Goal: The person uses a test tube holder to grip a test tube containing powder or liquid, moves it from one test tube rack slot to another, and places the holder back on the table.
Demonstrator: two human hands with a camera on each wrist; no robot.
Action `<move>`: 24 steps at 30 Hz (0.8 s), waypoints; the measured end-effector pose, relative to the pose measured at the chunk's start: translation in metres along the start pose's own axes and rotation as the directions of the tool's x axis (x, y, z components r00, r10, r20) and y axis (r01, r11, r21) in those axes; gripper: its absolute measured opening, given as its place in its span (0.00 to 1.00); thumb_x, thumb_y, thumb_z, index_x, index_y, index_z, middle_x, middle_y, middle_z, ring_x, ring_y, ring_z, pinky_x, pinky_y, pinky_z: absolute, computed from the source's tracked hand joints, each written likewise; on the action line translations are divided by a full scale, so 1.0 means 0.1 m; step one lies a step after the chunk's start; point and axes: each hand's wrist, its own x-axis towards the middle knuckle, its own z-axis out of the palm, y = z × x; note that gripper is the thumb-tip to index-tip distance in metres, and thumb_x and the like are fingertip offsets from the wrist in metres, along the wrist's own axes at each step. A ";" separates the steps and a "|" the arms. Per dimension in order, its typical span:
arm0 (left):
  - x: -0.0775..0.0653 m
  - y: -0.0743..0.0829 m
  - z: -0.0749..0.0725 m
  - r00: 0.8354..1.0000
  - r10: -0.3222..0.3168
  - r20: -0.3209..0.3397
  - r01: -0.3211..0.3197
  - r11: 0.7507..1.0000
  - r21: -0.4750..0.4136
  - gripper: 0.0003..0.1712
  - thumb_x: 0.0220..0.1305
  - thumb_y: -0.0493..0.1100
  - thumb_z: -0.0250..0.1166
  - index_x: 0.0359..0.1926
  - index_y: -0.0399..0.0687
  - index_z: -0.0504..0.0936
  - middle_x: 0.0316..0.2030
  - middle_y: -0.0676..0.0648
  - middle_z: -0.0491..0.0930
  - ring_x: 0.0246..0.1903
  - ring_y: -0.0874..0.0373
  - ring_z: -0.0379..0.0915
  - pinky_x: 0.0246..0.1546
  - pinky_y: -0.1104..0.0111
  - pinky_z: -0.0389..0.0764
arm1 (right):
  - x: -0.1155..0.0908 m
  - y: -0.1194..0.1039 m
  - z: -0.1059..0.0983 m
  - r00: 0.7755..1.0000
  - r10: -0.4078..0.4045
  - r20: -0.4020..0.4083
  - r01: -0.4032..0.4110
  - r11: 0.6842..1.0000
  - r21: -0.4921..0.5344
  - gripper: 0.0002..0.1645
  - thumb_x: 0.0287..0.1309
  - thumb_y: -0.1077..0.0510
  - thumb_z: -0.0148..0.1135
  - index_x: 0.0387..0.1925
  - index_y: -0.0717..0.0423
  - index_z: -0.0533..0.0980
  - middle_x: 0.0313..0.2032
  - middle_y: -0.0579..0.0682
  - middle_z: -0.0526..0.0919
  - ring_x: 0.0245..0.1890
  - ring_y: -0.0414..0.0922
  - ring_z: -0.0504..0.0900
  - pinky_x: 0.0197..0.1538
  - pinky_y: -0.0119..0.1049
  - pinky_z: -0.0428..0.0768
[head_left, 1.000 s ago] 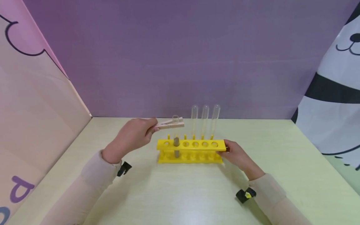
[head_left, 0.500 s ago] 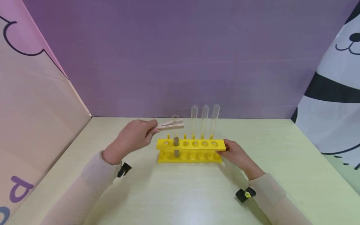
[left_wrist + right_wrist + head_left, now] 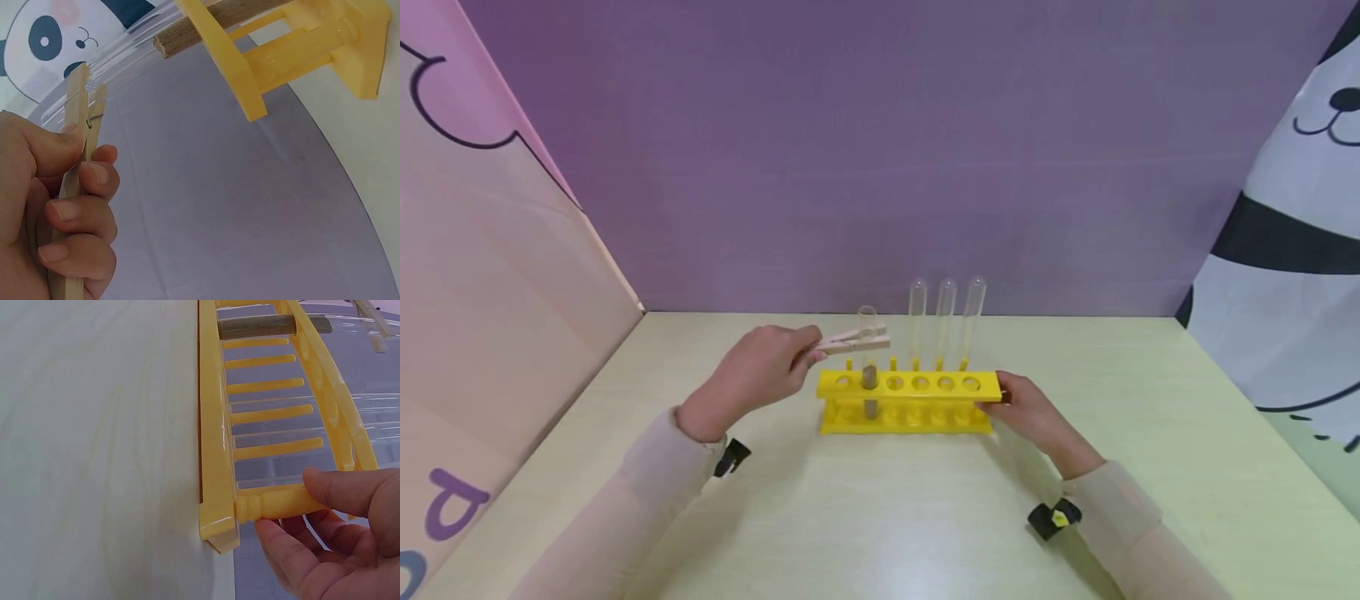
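Note:
My left hand [image 3: 760, 371] grips the handle of a wooden test tube clamp [image 3: 76, 112], thumb on one side and fingers curled on the other. In the head view the clamp's front ends lie across a clear glass test tube [image 3: 867, 313], a little below its mouth. That tube stands upright in the second hole from the left of a yellow test tube rack [image 3: 917, 430]. Inside its lower part is a brown, wood-like stick [image 3: 187, 39]. My right hand [image 3: 340, 540] holds the rack's right end post [image 3: 281, 503] between thumb and fingers.
Behind the rack, three clear test tubes [image 3: 918, 302] stand upside down on its pegs. The pale tabletop [image 3: 880, 517] runs back to a purple panel [image 3: 880, 167]. Printed panels border both sides, with a panda [image 3: 1285, 233] on the right.
My left hand and the clamp have shifted slightly down along the test tube, so more of its top shows above the clamp. The right hand and rack have stayed in place.

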 end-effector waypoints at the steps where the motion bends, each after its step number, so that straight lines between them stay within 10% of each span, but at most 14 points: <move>1: 0.00 0.00 0.01 1.000 0.003 -0.001 -0.003 1.000 -0.001 0.08 0.65 0.42 0.60 0.29 0.46 0.73 0.13 0.54 0.60 0.13 0.62 0.52 0.18 0.71 0.59 | 0.00 0.00 0.00 1.000 -0.002 0.000 0.002 1.000 -0.001 0.23 0.61 0.67 0.56 0.57 0.71 0.67 0.54 0.65 0.74 0.46 0.51 0.75 0.49 0.42 0.78; 24: -0.06 -0.04 0.15 1.000 0.010 0.011 -0.010 1.000 -0.002 0.12 0.64 0.43 0.61 0.26 0.47 0.69 0.13 0.55 0.58 0.13 0.63 0.52 0.18 0.71 0.58 | 0.01 0.02 0.00 1.000 -0.013 0.006 0.013 1.000 0.006 0.23 0.61 0.68 0.55 0.58 0.71 0.67 0.54 0.65 0.74 0.47 0.52 0.75 0.50 0.42 0.78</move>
